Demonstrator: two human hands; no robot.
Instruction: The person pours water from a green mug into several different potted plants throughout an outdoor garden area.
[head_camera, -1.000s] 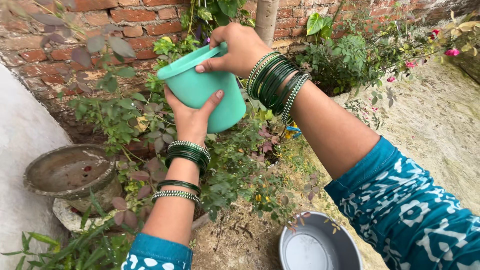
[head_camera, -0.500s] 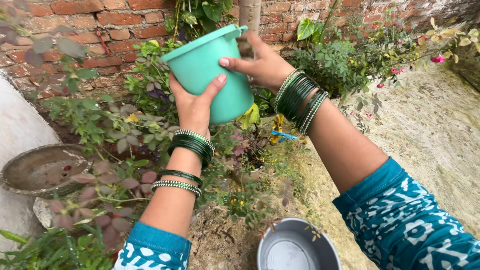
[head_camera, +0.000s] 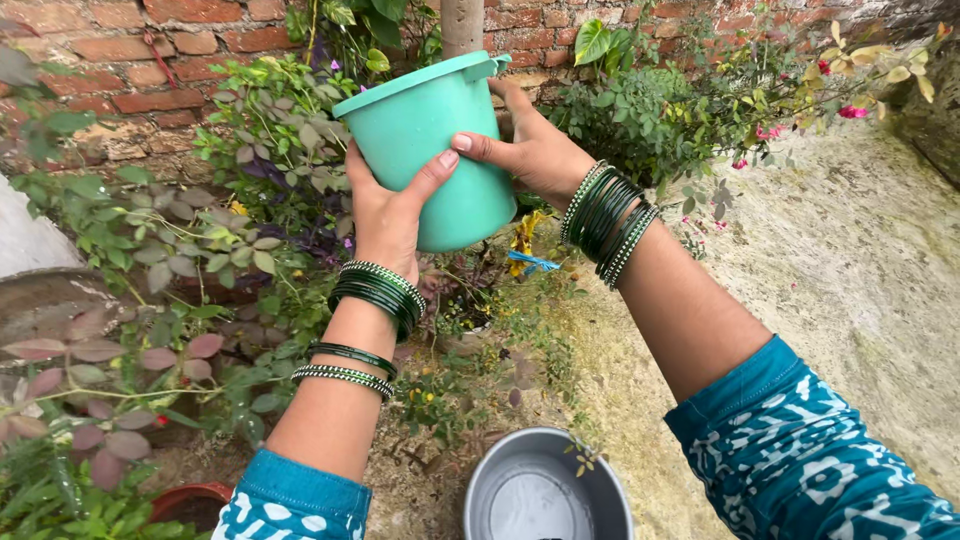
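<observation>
Both my hands hold a teal plastic mug (head_camera: 440, 130) up over the garden plants, nearly upright and tipped slightly away from me. My left hand (head_camera: 388, 210) cups its near lower side, thumb up against the wall. My right hand (head_camera: 530, 145) grips its right side near the handle and rim. Green bangles ring both wrists, and teal printed sleeves cover my forearms. The mug's inside is hidden.
Leafy plants (head_camera: 250, 190) and pink flowers (head_camera: 770, 132) grow along a brick wall (head_camera: 120, 60). A grey metal bucket (head_camera: 548, 488) stands on the ground below my arms. A stone bowl (head_camera: 40, 305) lies at the left, and bare concrete ground (head_camera: 850, 260) at the right.
The mug has swung from tilted on its side to nearly upright. My right hand moved from the rim down to its right side. The view shifted right, sliding the stone bowl left.
</observation>
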